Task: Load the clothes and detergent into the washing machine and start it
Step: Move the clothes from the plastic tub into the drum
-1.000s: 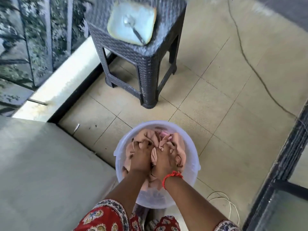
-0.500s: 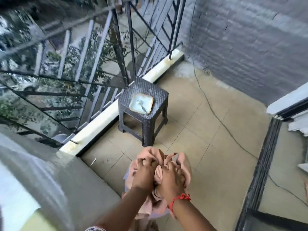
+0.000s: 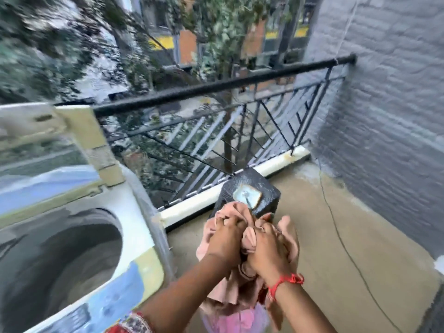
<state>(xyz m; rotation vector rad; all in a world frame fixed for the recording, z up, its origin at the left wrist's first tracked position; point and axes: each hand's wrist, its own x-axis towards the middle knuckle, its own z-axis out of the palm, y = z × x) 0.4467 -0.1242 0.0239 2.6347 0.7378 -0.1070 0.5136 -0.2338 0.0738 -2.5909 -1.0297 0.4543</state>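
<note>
Both hands clutch a bundle of peach-pink clothes in the air, low in the middle of the view. My left hand grips the left side of the bundle, and my right hand, with a red thread on its wrist, grips the right side. More pink cloth hangs below. A top-loading washing machine stands at the left with its lid raised and its dark drum open. The bundle is to the right of the machine, apart from it.
A dark wicker stool carrying a square white dish stands just behind the hands. A black balcony railing runs across the back. A grey brick wall closes the right side, and a thin cable runs over the tiled floor.
The hands have lifted the clothes out of the white tub on the floor. The view has swung up and left, and the open washing machine has come into sight.
</note>
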